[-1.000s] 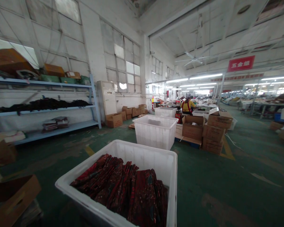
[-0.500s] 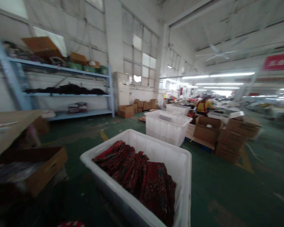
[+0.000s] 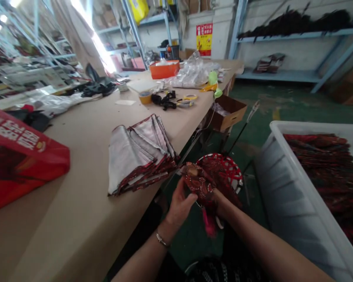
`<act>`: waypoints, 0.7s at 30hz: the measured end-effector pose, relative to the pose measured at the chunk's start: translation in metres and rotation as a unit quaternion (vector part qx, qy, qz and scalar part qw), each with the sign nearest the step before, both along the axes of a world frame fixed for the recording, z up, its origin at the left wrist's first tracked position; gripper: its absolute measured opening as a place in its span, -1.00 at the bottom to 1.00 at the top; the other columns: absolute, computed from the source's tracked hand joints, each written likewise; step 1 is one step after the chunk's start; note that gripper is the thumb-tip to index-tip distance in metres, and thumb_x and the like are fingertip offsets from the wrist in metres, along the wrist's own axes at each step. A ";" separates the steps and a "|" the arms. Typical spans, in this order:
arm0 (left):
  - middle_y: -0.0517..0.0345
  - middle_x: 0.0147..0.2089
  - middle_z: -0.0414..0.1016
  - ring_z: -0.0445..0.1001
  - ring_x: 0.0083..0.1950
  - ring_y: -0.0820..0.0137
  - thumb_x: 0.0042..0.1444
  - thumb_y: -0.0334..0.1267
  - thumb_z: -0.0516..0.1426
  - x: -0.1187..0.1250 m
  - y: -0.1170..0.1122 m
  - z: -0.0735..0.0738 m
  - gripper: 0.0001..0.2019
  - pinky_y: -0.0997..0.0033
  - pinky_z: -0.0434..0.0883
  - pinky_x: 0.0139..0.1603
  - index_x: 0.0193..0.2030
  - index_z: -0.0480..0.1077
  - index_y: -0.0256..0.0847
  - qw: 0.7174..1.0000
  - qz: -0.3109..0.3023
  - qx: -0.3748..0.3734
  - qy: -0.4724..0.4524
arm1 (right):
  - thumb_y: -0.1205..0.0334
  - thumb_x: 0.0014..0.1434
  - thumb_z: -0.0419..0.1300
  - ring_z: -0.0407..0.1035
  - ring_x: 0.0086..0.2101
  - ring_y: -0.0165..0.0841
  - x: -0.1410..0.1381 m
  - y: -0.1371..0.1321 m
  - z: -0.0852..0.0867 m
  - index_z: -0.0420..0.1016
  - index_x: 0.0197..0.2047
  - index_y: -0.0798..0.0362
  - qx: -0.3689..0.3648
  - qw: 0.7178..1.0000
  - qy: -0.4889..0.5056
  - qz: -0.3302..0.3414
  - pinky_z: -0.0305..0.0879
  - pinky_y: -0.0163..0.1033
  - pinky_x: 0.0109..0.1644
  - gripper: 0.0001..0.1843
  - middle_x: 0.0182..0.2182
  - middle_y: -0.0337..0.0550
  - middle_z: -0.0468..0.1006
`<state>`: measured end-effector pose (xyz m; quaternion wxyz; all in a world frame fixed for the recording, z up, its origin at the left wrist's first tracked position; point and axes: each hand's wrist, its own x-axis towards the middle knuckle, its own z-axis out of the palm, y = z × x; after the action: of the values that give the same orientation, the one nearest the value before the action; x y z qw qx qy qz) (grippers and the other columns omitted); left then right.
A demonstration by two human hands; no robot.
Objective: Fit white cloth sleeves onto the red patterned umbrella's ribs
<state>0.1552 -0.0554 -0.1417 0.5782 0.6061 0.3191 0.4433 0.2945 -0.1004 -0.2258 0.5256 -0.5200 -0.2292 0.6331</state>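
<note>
Both my hands hold a bunched piece of dark red patterned fabric [image 3: 200, 181] just off the table's right edge. My left hand [image 3: 181, 204], with a bracelet on the wrist, grips the fabric from the left with curled fingers. My right hand [image 3: 219, 199] is mostly hidden under the fabric and grips it from below. A pink tassel hangs beneath the bundle. On the tan table [image 3: 76, 219] beside my hands lies a stack of folded pieces [image 3: 139, 150], grey side up with red edges.
A white plastic tub [image 3: 288, 188] with red patterned fabric stands on the right. A red perforated stool [image 3: 228, 166] sits behind my hands. A red bag [image 3: 20, 156] lies at the table's left. Tape rolls, an orange tray and plastic bags lie further along; blue shelving stands behind.
The view has swung from the factory hall and tubs down and left to the table. My hands, unseen before, now show holding the red fabric.
</note>
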 end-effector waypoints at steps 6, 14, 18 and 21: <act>0.19 -0.37 0.54 0.43 -0.33 0.45 -0.04 -0.30 0.26 0.002 0.018 0.049 -0.88 0.49 0.40 -0.23 -0.34 0.50 -0.26 0.997 0.079 0.009 -0.023 | 0.01 0.10 0.16 0.50 -0.37 -0.30 0.012 0.011 0.055 0.52 -0.19 0.06 0.002 0.987 0.160 -0.016 0.40 -0.23 -0.23 -0.67 -0.40 -0.14 0.61; 0.29 -0.46 0.42 0.36 -0.38 0.51 -0.05 -0.24 0.28 -0.028 0.015 0.019 -0.82 0.52 0.34 -0.26 -0.47 0.37 -0.24 0.967 0.246 -0.043 -0.059 | 0.15 0.05 0.20 0.28 -0.67 -0.43 0.022 0.024 0.033 0.39 -0.51 0.09 -0.112 0.991 0.044 -0.057 0.22 -0.33 -0.56 -0.79 -0.69 -0.26 0.43; 0.16 -0.33 0.53 0.46 -0.29 0.41 -0.11 -0.18 0.30 -0.045 0.002 -0.006 -0.76 0.40 0.41 -0.16 -0.32 0.43 -0.25 0.963 0.245 -0.108 -0.004 | 0.10 0.08 0.19 0.32 -0.63 -0.44 0.021 0.017 0.002 0.39 -0.49 0.11 -0.122 0.991 -0.005 -0.049 0.22 -0.35 -0.53 -0.74 -0.65 -0.24 0.46; 0.05 -0.12 0.57 0.51 -0.10 0.29 -0.22 -0.22 0.36 -0.044 0.001 0.003 -0.49 0.28 0.41 0.00 -0.06 0.42 -0.20 0.984 0.132 -0.114 -0.029 | 0.05 0.06 0.20 0.34 -0.59 -0.42 0.018 0.019 -0.003 0.41 -0.48 0.11 -0.099 0.994 -0.042 -0.016 0.25 -0.33 -0.49 -0.72 -0.62 -0.23 0.47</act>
<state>0.1111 -0.0545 -0.1389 0.5890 0.4760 0.4274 0.4937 0.3124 -0.0819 -0.2283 0.4714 -0.5988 -0.1789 0.6222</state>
